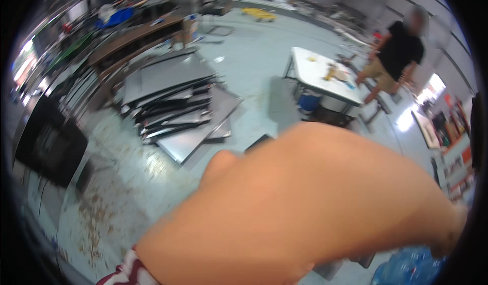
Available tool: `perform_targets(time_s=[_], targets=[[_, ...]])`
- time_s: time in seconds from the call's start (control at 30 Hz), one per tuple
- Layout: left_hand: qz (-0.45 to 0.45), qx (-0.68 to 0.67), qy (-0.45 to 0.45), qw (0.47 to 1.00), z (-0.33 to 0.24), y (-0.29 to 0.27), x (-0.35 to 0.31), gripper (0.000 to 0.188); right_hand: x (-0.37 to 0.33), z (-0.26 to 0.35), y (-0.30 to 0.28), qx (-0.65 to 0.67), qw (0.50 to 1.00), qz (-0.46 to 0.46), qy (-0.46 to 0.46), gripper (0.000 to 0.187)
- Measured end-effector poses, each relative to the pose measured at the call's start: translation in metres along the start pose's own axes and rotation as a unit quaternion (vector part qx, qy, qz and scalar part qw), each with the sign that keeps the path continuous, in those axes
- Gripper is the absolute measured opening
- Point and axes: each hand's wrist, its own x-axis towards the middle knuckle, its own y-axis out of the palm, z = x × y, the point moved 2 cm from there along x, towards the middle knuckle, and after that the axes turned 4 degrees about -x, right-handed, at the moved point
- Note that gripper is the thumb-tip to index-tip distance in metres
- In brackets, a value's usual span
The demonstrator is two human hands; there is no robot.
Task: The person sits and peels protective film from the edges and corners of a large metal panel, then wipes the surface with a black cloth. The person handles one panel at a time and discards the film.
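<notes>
One bare arm, close and blurred, crosses the lower middle of the head view from a maroon-and-white patterned sleeve (133,271) at the lower left. It appears to be my left arm, reaching over to the right. At its far end my left hand (447,234) bends down beside a translucent blue plastic water jug (409,267) at the lower right edge. Blur and the dark rim hide its fingers, so I cannot tell whether it grips the jug. I cannot make out my right hand.
Flat grey metal panels (168,79) lie stacked ahead to the left, near a brown wooden bench (137,41). A white folding table (317,74) with small items stands ahead right, a blue bucket (309,102) beneath. Beyond it walks a person (399,51). A black panel (51,140) stands left.
</notes>
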Motion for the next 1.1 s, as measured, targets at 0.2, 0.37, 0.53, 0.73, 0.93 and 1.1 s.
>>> perform_targets(time_s=[0.2,0.37,0.53,0.73,0.93,1.1], targets=[[-0.015,-0.154,-0.151,0.976,0.03,0.055,-0.111,0.014,-0.003,-0.001,-0.003,0.008,1.0,0.008,-0.002,0.027],[0.058,-0.194,-0.219,0.955,0.007,0.086,-0.248,0.025,-0.006,-0.007,-0.006,0.003,0.999,0.035,-0.009,0.022],[-0.017,-0.287,-0.356,0.889,-0.05,0.069,-0.344,0.024,-0.004,-0.003,-0.003,-0.007,0.998,0.038,-0.049,0.019],[-0.115,-0.387,-0.674,0.618,-0.145,0.079,-0.424,0.027,-0.006,0.008,0.015,-0.03,0.99,0.066,-0.122,0.022],[-0.323,-0.442,-0.751,0.369,-0.228,0.098,-0.45,0.043,-0.02,0.01,0.032,-0.07,0.973,0.14,-0.171,0.022],[-0.267,-0.411,-0.814,0.311,-0.251,0.106,-0.478,0.047,-0.036,0.008,0.047,-0.064,0.96,0.183,-0.202,0.025]])
